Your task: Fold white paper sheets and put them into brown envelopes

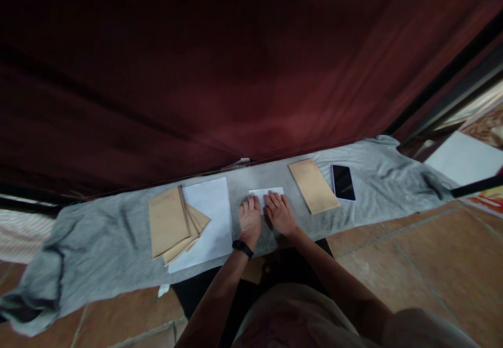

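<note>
A small white piece of paper [266,193], perhaps folded, lies on the grey cloth in front of me. My left hand [250,217] rests on its left end, fingers stretched out and lying flat. On the right part of the paper, my right hand [280,213] lies palm down with its fingers a little apart. Both hands cover much of the paper, so its lower edge is partly hidden. To the right is a single brown envelope [314,186]. On the left, larger white sheets [214,222] lie partly under several fanned brown envelopes [168,222].
The grey cloth [106,248] covers a long narrow surface against a dark red panel [251,86]. A phone [343,183] with a dark screen lies right of the single envelope. Floor tiles [416,264] show below. A white board-like object [466,159] stands at far right.
</note>
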Tool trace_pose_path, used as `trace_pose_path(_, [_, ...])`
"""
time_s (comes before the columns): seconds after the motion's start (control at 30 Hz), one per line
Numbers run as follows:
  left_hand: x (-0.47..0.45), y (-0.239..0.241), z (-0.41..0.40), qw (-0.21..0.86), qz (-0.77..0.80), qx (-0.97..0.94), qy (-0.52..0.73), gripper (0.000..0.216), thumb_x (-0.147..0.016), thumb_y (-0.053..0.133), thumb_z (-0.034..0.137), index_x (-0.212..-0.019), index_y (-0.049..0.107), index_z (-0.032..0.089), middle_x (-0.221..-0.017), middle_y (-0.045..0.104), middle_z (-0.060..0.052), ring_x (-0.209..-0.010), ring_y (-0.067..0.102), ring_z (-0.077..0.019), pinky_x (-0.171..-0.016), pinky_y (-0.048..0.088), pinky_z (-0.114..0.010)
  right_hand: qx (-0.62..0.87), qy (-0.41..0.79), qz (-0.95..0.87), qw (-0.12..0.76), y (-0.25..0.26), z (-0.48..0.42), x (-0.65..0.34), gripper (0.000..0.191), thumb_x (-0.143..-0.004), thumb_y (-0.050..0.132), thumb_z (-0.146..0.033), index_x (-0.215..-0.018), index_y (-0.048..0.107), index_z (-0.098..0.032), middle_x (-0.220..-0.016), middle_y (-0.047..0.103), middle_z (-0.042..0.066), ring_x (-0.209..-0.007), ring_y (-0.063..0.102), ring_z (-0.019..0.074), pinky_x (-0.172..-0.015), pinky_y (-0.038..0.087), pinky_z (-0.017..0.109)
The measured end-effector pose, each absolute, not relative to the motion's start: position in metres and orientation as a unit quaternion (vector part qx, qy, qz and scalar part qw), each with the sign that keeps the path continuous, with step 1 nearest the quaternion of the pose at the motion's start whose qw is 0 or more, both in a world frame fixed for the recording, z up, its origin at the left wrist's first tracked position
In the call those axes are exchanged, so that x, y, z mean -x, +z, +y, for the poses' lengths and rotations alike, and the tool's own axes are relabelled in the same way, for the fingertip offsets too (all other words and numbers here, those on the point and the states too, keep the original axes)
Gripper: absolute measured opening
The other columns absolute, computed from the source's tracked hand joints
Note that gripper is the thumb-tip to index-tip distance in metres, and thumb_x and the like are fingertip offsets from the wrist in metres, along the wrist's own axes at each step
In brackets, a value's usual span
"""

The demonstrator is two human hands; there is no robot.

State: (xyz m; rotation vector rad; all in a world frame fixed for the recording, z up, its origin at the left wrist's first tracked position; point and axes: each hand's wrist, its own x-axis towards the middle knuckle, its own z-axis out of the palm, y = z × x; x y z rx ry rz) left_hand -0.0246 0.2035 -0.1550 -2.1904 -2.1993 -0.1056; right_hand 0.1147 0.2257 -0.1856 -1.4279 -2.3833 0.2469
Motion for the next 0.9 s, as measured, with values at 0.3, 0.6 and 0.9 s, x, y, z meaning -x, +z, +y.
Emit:
trace_pose_path(0.3, [0.047, -0.174, 0.207, -0.027, -0.593, 0.801, -0.074, 0.056, -0.095, 0.033, 0.011, -0.151, 0.039, 0.015, -0.160, 0.036, -0.012, -0.150, 0.030, -0.0224, -0.122, 0.030, -0.043, 0.531, 0.053, -0.827, 0.178, -0.191, 0.224, -0.112, 0.050, -0.105, 0.037, -0.035, -0.149, 0.044, -0.013, -0.158, 0.037, 0.014, -0.146, 0.035, 0.0284, -0.120, 0.023, 0.048])
trace_pose_path(0.6, [0.051, -0.175, 0.207, 0.001, -0.613, 0.786, -0.076, 0.064, -0.096, 0.045, 0.027, -0.155, 0.029, 0.012, -0.164, 0.025, -0.016, -0.152, 0.021, -0.0286, -0.124, 0.021, -0.049, 0.573, 0.043, -0.794, 0.200, -0.199, 0.226, -0.129, 0.059, -0.104, 0.036, -0.037, -0.154, 0.034, -0.005, -0.156, 0.040, 0.019, -0.145, 0.035, 0.0299, -0.118, 0.026, 0.047])
trace_pose_path(0.9, [0.046, -0.178, 0.209, 0.013, -0.619, 0.783, -0.064, 0.065, -0.095, 0.045, 0.028, -0.155, 0.029, 0.010, -0.163, 0.026, -0.018, -0.151, 0.023, -0.0309, -0.123, 0.020, -0.051, 0.577, 0.060, -0.788, 0.207, -0.193, 0.228, -0.135, 0.055, -0.103, 0.034, -0.030, -0.152, 0.038, -0.005, -0.157, 0.038, 0.019, -0.147, 0.032, 0.0305, -0.119, 0.026, 0.050])
